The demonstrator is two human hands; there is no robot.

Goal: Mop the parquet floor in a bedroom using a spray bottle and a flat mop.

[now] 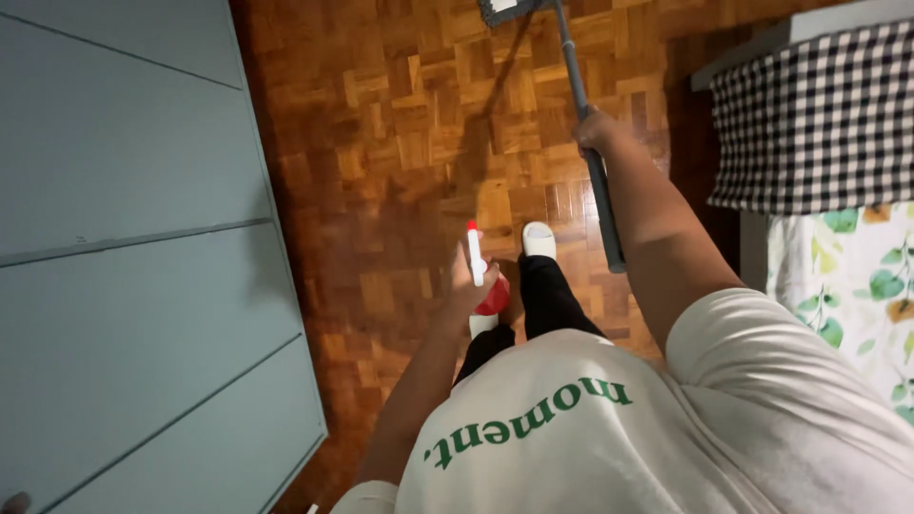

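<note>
Presently, the person stands on a parquet wood floor [400,124], viewed from above, with both hands occupied. Left hand [466,286] is closed around a spray bottle [484,276] with a red body and a white nozzle; the fingers wrap the neck, and the nozzle points up in the picture, away from the body. The bottle hangs just above the feet, in front of the black trousers [547,300]. Right hand [600,128] is closed around the grey mop handle [588,124], gripping it partway along its length, with a stretch of handle running on past the hand toward the body. The handle slants away from the person to the mop head [505,8], which lies on the floor at the upper edge of view, only partly seen. One white slipper [538,238] is clearly visible on the floor between the two hands. Grey cabinet doors [124,257] fill the left side. On the right stand a black-and-white chequered cloth [819,114] and, below it, a leaf-patterned fabric [857,286]. The person wears a pale shirt with green lettering [609,428]
</note>
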